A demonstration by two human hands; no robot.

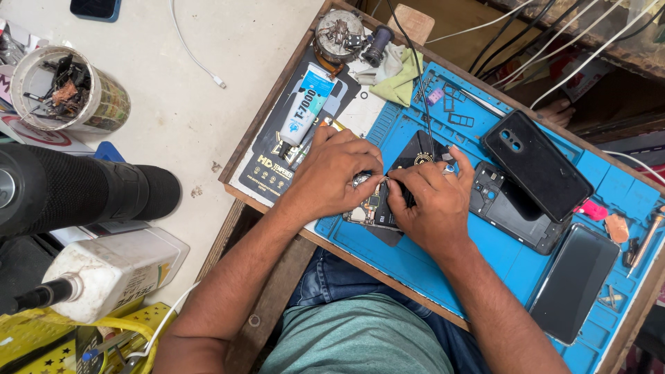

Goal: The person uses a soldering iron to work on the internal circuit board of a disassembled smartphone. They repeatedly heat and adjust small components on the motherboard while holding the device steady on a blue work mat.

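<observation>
An opened phone body [368, 208] with its circuit board showing lies on the blue work mat [415, 260]. My left hand [332, 173] presses on its left part, fingers curled over the board. From the right, my right hand [429, 201] pinches something small at the phone's upper edge; what it grips is hidden by the fingers. Both hands nearly touch above the phone. A black round-marked piece [418, 149] lies just behind my right hand.
A glue tube [305, 107] rests on a dark packet left of the hands. A black phone back cover [537, 165], a black frame [509, 208] and a dark screen [575, 280] lie to the right. A black hot-air handle [83, 187] and white bottle [114, 270] sit at left.
</observation>
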